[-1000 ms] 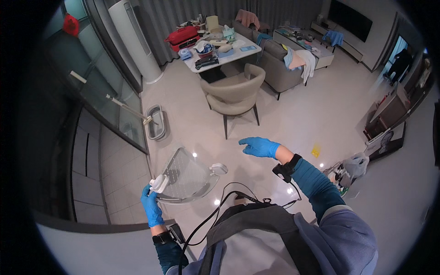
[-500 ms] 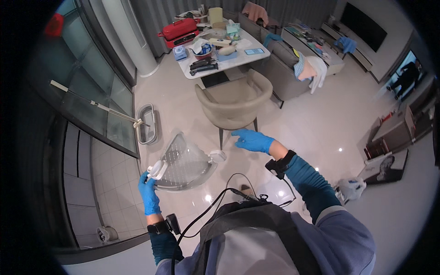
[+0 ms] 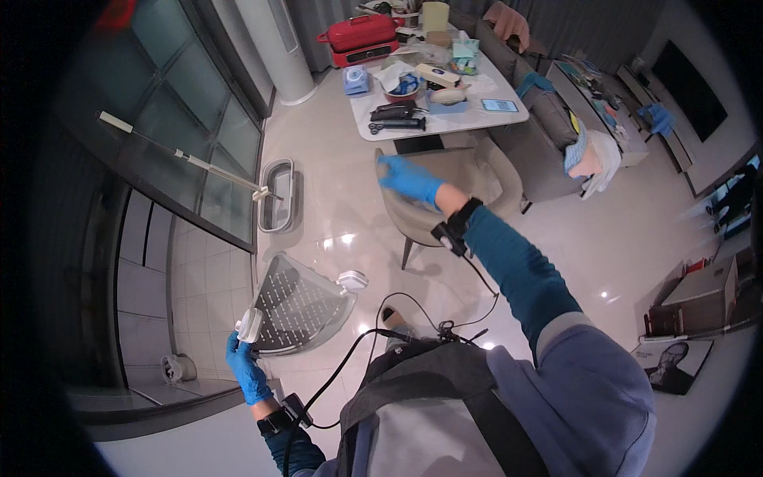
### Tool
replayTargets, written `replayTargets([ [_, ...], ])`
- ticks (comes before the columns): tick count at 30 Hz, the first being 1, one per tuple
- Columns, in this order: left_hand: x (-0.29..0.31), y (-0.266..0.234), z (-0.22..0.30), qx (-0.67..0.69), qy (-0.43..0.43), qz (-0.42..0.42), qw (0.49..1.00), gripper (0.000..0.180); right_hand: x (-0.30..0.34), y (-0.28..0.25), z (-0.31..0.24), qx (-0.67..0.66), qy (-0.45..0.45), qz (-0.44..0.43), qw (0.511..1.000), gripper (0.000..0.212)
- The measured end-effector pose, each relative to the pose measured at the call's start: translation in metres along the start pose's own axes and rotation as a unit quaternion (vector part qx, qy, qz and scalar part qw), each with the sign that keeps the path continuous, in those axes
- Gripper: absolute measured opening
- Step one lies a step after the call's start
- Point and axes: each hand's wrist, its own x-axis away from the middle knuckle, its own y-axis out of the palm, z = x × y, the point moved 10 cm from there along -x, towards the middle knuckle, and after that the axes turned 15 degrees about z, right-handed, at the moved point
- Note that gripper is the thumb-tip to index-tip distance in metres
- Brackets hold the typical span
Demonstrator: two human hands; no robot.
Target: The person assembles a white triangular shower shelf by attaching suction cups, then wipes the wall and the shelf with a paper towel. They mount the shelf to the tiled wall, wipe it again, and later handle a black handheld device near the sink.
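My left hand (image 3: 248,372), in a blue glove, is closed on the white suction-cup mount (image 3: 250,324) at one corner of a corner shelf. The translucent grey corner shelf (image 3: 298,306) is fan-shaped and perforated, and it hangs above the floor at my left. A second white mount (image 3: 352,281) sticks out at its right corner, with no hand on it. My right hand (image 3: 409,180), gloved in blue too, reaches out over the beige chair (image 3: 409,219). Its fingers stretch to the left and hold nothing that I can see.
Beyond the shelf stands a grey mop bucket (image 3: 291,199) with a long mop handle (image 3: 208,167) leaning from it. A white table (image 3: 469,119) carries a red cooker (image 3: 362,40) and clutter. A black cable (image 3: 421,295) loops before my body. Glass doors (image 3: 187,87) run along the left.
My view has turned left. The right hand has moved forward from the floor area to over the chair. The shelf has tilted, showing its holes more plainly, still in my left hand.
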Motion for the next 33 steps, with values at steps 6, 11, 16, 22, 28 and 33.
replayTargets([
  [6,-0.036,-0.002,-0.001,-0.004,0.010,0.066,0.998,0.032,-0.148,0.002,0.044,-0.172,0.042,0.094,0.980,0.065],
  [11,-0.061,0.009,-0.008,-0.028,-0.014,0.084,0.996,0.034,-0.222,-0.003,0.083,-0.257,0.170,0.159,0.938,0.074],
  [16,-0.059,0.016,0.000,-0.031,-0.005,0.118,0.993,0.038,-0.283,-0.017,0.102,-0.308,0.153,0.175,0.923,0.054],
  [22,-0.026,0.033,0.007,-0.011,-0.028,0.182,0.983,0.040,-0.408,-0.023,0.193,-0.100,-0.014,0.224,0.969,0.050],
  [28,0.002,0.038,0.016,-0.021,-0.058,0.246,0.967,0.047,-0.486,-0.010,0.290,-0.249,0.118,0.181,0.944,0.042],
  [33,0.022,0.023,0.003,-0.084,-0.060,0.275,0.956,0.050,-0.483,0.015,0.323,-0.395,0.294,0.118,0.862,0.036],
])
